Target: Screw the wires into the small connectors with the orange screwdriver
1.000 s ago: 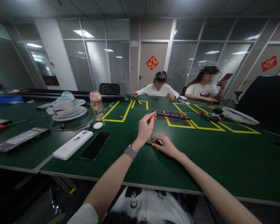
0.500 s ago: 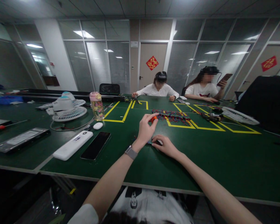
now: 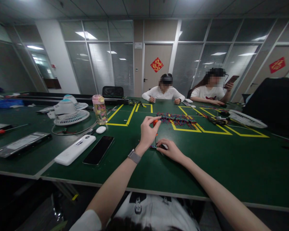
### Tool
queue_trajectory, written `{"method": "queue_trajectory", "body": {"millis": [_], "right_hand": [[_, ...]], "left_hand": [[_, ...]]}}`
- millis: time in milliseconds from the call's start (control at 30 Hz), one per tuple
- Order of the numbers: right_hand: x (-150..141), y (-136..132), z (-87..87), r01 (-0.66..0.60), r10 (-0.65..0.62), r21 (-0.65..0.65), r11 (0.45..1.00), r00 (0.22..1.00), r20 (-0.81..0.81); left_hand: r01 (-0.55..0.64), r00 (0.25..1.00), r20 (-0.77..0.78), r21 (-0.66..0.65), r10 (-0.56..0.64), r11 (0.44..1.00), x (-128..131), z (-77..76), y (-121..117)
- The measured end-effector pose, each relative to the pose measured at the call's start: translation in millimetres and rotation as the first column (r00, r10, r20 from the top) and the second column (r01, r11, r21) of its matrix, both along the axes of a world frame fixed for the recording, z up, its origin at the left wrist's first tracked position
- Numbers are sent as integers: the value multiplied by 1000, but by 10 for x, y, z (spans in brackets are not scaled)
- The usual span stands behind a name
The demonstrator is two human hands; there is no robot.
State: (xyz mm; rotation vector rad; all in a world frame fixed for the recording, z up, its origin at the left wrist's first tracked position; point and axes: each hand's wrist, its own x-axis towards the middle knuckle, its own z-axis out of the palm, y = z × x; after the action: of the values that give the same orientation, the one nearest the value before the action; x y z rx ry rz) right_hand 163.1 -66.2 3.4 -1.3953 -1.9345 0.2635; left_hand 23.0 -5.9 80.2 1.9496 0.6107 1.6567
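My left hand (image 3: 148, 131), with a watch on its wrist, is closed around the orange handle of a screwdriver (image 3: 155, 123). The screwdriver stands upright, its thin shaft pointing down at a small circuit board (image 3: 153, 147) on the green table. Low on the table, my right hand (image 3: 171, 150) has its fingers closed at the board's right side, steadying it. A small black part (image 3: 163, 147) shows between the right thumb and fingers; whether it belongs to the board I cannot tell.
Beyond my hands lies a row of wired boards (image 3: 178, 119) across yellow tape. To the left are a black phone (image 3: 98, 150), a white power bank (image 3: 75, 150), a bottle (image 3: 100, 109) and fans (image 3: 71, 117). Two people (image 3: 164, 91) sit opposite, one holding a phone.
My left hand has shifted slightly left, and the screwdriver's shaft now shows above the board. My right hand stays put. The middle person's hand across the table has drawn back toward their body.
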Motion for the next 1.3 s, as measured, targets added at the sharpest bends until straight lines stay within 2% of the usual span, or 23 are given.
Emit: {"method": "queue_trajectory", "body": {"millis": [100, 233, 300, 500, 667, 733, 867, 933, 1067, 1133, 1233, 1300], "right_hand": [[8, 10, -16, -2, 2, 6, 1000, 1000, -1], [9, 12, -19, 3, -3, -3, 1000, 1000, -4], [8, 11, -16, 2, -2, -6, 1000, 1000, -7], [9, 11, -13, -5, 5, 3, 1000, 1000, -8], [11, 13, -15, -2, 2, -3, 1000, 1000, -4], [10, 13, -14, -3, 3, -4, 1000, 1000, -5], [12, 14, -15, 0, -1, -8, 1000, 1000, -6], [15, 15, -17, 2, -2, -9, 1000, 1000, -5], [11, 15, -12, -4, 4, -2, 1000, 1000, -7], [6, 13, -6, -7, 7, -1, 1000, 1000, -6], [3, 13, -4, -10, 10, 0, 1000, 1000, 2], [6, 14, -7, -11, 11, -1, 1000, 1000, 5]], "left_hand": [[-40, 999, -3, -6, 40, 999, 3, 6, -10], [95, 995, 22, -43, -94, 995, 22, -6, 9], [126, 992, 30, -50, -125, 991, 25, -12, 10], [-30, 999, -17, -8, 30, 1000, 8, -18, -7], [102, 995, -16, -45, -103, 994, 17, -25, -1], [83, 996, -34, -36, -85, 996, 16, -24, -12], [-32, 998, -54, -9, 32, 999, 6, -11, -31], [-16, 999, -35, -28, 15, 999, 5, -6, -28], [103, 995, 12, -43, -103, 994, 17, -7, -20], [80, 997, 14, -30, -79, 996, 22, -11, -22], [-17, 1000, 5, -7, 17, 1000, 21, -17, -23], [-14, 1000, -1, -9, 14, 1000, 18, -17, -21]]}}
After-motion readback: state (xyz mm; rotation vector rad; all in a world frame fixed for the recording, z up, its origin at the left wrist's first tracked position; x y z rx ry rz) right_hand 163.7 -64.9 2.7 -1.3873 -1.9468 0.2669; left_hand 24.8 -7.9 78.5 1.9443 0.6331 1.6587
